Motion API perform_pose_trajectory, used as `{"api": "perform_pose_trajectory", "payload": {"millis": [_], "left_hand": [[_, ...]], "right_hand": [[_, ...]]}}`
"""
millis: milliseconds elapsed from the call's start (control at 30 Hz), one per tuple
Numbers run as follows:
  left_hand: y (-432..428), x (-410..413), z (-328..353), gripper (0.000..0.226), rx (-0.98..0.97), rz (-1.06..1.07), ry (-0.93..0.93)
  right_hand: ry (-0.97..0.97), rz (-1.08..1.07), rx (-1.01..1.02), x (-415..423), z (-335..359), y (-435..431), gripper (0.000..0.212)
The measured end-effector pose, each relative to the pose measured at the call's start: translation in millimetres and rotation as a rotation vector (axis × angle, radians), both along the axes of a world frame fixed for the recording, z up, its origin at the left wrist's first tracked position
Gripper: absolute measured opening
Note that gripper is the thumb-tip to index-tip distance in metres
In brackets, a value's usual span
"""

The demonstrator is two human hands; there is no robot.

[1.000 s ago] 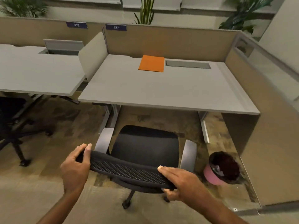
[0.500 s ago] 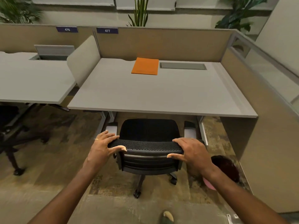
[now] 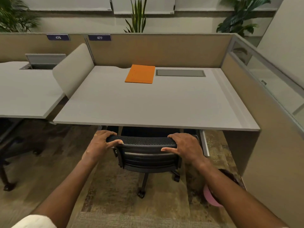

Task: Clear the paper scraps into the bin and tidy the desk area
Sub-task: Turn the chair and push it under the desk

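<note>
Task looking nearly done: no paper scraps showing on the desk (image 3: 148, 104) at frame centre, only one orange folder (image 3: 140, 74) lying flat at its upper middle. One chair (image 3: 144, 150) sitting lower centre, seat tucked under the desk edge. Left hand (image 3: 100, 143) and right hand (image 3: 185, 146) are both gripping the top of the backrest, fingers curled over it, thumbs on the near side. One pink bin (image 3: 212, 197) standing lower right, mostly hidden behind the right forearm; contents not visible. Judging what's left: letting go of the chair.
</note>
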State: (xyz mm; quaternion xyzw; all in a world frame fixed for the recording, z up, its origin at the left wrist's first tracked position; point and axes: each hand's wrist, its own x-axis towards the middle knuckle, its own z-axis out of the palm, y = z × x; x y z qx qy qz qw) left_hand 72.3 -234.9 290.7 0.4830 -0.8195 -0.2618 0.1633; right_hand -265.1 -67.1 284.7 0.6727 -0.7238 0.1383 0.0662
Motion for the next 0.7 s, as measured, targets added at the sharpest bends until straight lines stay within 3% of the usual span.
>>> {"api": "perform_pose_trajectory", "payload": {"millis": [233, 433, 700], "left_hand": [[-31.8, -39.7, 3.0, 0.103, -0.011, 0.007, -0.027], [-58.0, -61.4, -4.9, 0.086, -0.07, -0.03, -0.035], [-87.1, -79.6, -6.3, 0.092, -0.106, -0.038, 0.003]], "right_hand": [[-0.004, -0.011, 0.027, -38.7, 4.3, -32.7, 0.081], [-0.007, -0.004, 0.044, -60.0, 4.0, -54.3, 0.077], [-0.039, -0.077, 0.038, -65.9, 1.8, -76.6, 0.083]]}}
